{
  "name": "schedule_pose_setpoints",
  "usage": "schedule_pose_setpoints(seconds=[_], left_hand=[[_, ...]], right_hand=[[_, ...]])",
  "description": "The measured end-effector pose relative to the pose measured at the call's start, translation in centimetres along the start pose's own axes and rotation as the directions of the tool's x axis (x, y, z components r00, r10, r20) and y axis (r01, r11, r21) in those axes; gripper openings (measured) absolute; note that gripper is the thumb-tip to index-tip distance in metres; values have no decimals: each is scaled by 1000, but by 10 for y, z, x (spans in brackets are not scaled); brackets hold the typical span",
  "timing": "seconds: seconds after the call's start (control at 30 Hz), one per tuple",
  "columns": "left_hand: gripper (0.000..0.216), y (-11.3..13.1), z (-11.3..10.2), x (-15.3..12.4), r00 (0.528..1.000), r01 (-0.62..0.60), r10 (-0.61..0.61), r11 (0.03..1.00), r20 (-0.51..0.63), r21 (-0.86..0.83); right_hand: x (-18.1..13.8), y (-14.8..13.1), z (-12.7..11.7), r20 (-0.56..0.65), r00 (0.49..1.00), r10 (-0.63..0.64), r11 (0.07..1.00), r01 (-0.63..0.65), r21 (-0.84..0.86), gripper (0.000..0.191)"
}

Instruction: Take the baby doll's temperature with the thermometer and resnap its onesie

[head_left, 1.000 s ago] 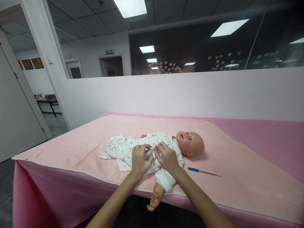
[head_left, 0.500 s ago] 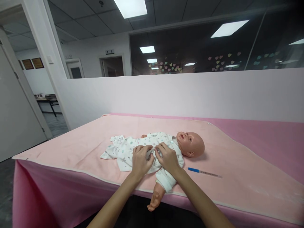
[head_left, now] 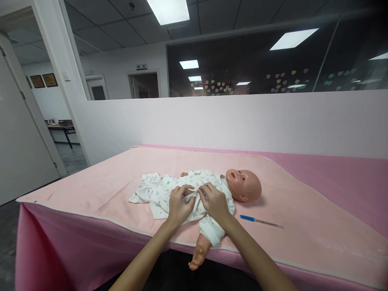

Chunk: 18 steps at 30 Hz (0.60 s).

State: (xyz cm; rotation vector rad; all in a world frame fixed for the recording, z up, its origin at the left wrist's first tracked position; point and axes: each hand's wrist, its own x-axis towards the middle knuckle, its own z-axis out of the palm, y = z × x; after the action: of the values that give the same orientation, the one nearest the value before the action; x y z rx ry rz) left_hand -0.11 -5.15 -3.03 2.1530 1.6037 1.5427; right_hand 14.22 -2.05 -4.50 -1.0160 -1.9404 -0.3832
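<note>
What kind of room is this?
Probably a training room, perhaps for baby care: a dressed baby doll lies on a pink cloth over a table, under office-style ceiling lights.

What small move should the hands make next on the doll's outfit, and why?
Probably ease the right hand slightly toward the left hand, bringing the cloth together between the fingertips. Both hands are at the front of the white printed outfit on the doll, with a raised fold between them. Exactly what the fingertips grip is too small to tell.
</note>
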Motion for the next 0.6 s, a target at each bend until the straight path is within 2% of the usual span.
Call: schedule_pose_setpoints(seconds=[0.17, 0.27, 0.3, 0.37, 0.47, 0.53, 0.6], left_hand=[[22, -2, -6, -2, 995, 76, -55, 965, 88, -252], [24, -11, -9, -3, 988, 138, -108, 944, 113, -300], [25, -14, -10, -3, 986, 162, -146, 944, 78, -289], [24, -18, -13, -1, 968, 216, -242, 935, -60, -280], [20, -5, -21, -1, 897, 240, -323, 929, -303, -281], [20, 17, -30, -6, 888, 188, -280, 945, -364, -269], [30, 41, -39, -15, 924, 119, -206, 955, -321, -271]], right_hand=[[0, 0, 1, -6, 1000, -1, 999, 1, -39, 20], [0, 1, 1, -23, 1000, -3, 999, 2, -50, 22], [0, 0, 1, -30, 1000, 4, 999, -6, -48, 22], [0, 0, 1, -52, 998, 35, 999, -37, -40, 23], [1, 0, 0, -77, 993, 90, 995, -92, -26, 22], [2, 0, 0, -94, 988, 120, 992, -123, -18, 21], [3, 0, 0, -113, 982, 149, 988, -151, -9, 20]])
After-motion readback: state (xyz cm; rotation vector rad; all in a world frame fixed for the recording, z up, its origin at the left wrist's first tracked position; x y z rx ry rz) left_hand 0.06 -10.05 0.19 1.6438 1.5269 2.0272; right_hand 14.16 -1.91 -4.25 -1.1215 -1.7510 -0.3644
